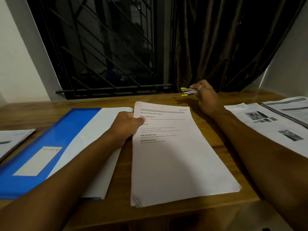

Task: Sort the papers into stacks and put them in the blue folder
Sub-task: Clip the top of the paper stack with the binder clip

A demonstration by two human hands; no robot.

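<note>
Left hand (126, 125) steadies the paper stack (175, 160); right hand (206, 99) holds a metal tool (189, 92).
The stack lies flat on the desk, and the left hand pinches its upper left edge with the thumb on top. Beyond the stack's far right corner, the right hand grips the yellow-tipped tool, perhaps a stapler. The blue folder (41, 147) lies open just left of the stack. The sheets look light, limp and apt to fan, so pinching a squared edge seems wisest.
</note>
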